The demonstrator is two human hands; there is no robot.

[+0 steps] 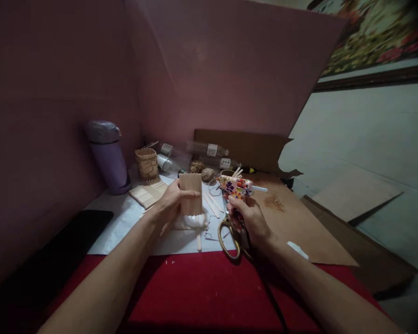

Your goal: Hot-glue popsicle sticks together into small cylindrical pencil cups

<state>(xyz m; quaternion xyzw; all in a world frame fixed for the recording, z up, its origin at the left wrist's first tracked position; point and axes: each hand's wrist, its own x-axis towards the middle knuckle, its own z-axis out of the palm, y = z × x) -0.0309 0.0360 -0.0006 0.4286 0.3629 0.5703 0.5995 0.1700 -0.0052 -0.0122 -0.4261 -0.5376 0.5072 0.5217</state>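
My left hand grips a box made of popsicle sticks, its thumb pressed across the front face. In my right hand is a glue gun with a bright flower pattern, its nozzle pointing left toward the box. A white glue stick pokes out of the gun's back end. Just below the gun lie scissors with brass-coloured handles, partly hidden behind my right hand. Loose popsicle sticks rest on the white paper between the hands, and another stick lies in front of the box.
A purple tumbler stands at the left beside a small wooden container and a flat stick panel. Plastic bottles and twine balls lie at the back. Cardboard covers the right side; red cloth lies in front.
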